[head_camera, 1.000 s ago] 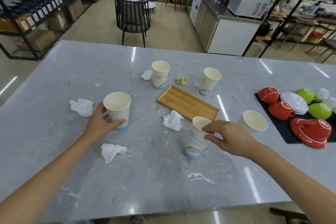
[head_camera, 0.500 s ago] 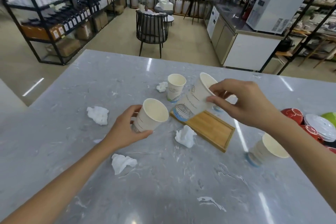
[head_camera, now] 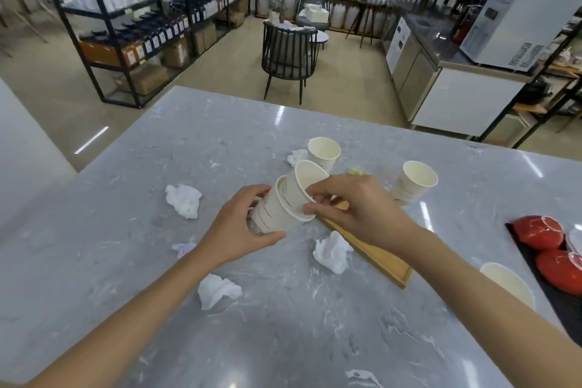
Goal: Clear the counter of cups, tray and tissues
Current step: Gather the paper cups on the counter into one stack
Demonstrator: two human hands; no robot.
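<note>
My left hand [head_camera: 242, 227] grips a tilted white paper cup [head_camera: 277, 214] above the counter. My right hand [head_camera: 359, 208] pinches the rim of a second paper cup [head_camera: 304, 183] that sits partly inside the first. Three more paper cups stand on the grey counter [head_camera: 126, 230]: one at the back [head_camera: 324, 151], one to the right [head_camera: 415, 179], one near my right forearm [head_camera: 507, 283]. The wooden tray [head_camera: 378, 255] lies under my right wrist, partly hidden. Crumpled white tissues lie at the left [head_camera: 184, 200], the front [head_camera: 217, 290], beside the tray [head_camera: 333, 250] and at the back [head_camera: 296, 156].
A black mat [head_camera: 554, 296] with red bowls [head_camera: 538, 231] lies at the counter's right edge. A small green wad [head_camera: 357, 171] sits behind my right hand. Beyond the counter stand a dark chair [head_camera: 289, 53], shelving racks and a steel cabinet.
Both hands lifted their cups off the counter and brought them together. The right hand's cup now sits partly inside the left hand's cup. The view has tilted upward.
</note>
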